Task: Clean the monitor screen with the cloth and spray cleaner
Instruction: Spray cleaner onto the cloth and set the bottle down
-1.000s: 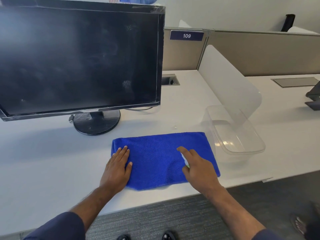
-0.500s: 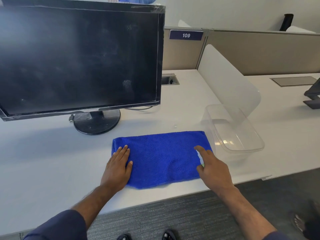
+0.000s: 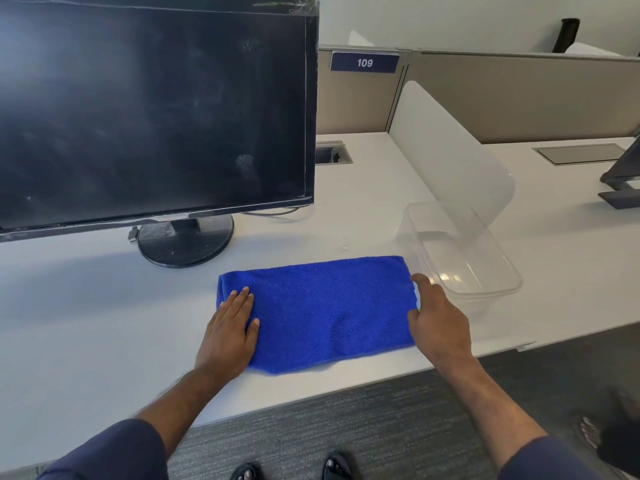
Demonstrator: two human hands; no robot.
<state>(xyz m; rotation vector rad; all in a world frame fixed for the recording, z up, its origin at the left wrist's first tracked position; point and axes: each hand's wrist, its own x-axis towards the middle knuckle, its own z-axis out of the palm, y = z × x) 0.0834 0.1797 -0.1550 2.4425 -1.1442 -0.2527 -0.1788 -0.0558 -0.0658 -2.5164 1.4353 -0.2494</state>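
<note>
Both hands rest on the blue cloth (image 3: 322, 310), which lies flat on the white desk (image 3: 86, 323) in front of the monitor (image 3: 152, 109), just off its round stand (image 3: 185, 242). Left hand (image 3: 230, 332) lies open and flat, palm down, fingers together, pinning the cloth's left end. Right hand (image 3: 438, 323) sits at the cloth's right edge, fingers loosely curled, index extended toward the far corner; something pale shows under its fingers, too hidden to name. Neither hand grips anything that I can see.

Clear plastic tub (image 3: 464, 268) stands just beside the cloth's right end, its near wall touching or almost touching the right hand. No spray bottle is in view.

Screen of the monitor is dark and shows faint smears and a pale smudge toward its lower right.

Step in hand, as I judge it: smoothing or folding the cloth into a pad. To do it well, keep the left palm as anchor, draw the right edge over evenly so no ridge forms, and end with a clean face outward. Mind the tub; a sideways sweep of the right hand could knock it. Locate the cleaner before lifting the cloth toward the monitor.
</note>
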